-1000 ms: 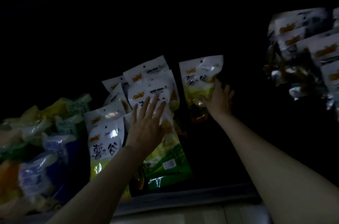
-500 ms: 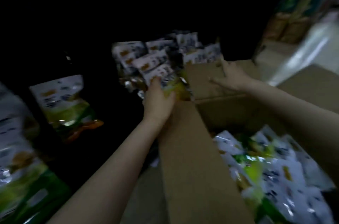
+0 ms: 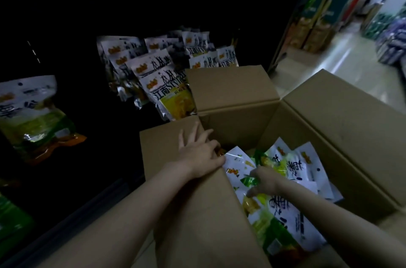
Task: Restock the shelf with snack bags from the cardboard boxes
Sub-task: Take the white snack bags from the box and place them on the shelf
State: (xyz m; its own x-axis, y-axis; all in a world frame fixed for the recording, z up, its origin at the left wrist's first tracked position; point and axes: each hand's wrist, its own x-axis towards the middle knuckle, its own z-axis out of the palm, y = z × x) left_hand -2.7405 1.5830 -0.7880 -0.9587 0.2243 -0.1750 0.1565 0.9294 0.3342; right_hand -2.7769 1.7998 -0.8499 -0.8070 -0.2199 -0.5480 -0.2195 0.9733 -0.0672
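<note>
An open cardboard box (image 3: pixel 193 212) stands in front of me with its flaps spread. Inside lie several white, green and yellow snack bags (image 3: pixel 303 171). My left hand (image 3: pixel 197 151) rests on the inner edge of the left flap, fingers fairly straight and reaching over into the box. My right hand (image 3: pixel 263 182) is down in the box, its fingers and thumb curled on a snack bag (image 3: pixel 237 171) at the top of the pile. On the dark shelf (image 3: pixel 87 206) beyond stand rows of white and yellow bags (image 3: pixel 167 92), and one green bag (image 3: pixel 33 114) sits at the left.
The far flap (image 3: pixel 230 89) of the box leans against the shelved bags. To the right runs a bright aisle floor (image 3: pixel 342 65), with stacked product cartons (image 3: pixel 316 32) and blue packaged goods (image 3: pixel 393 48) beyond it.
My view has swung from the shelf down to the box. Both hands left the shelved bags; the left came onto the left flap and the right went from the far flap into the box.
</note>
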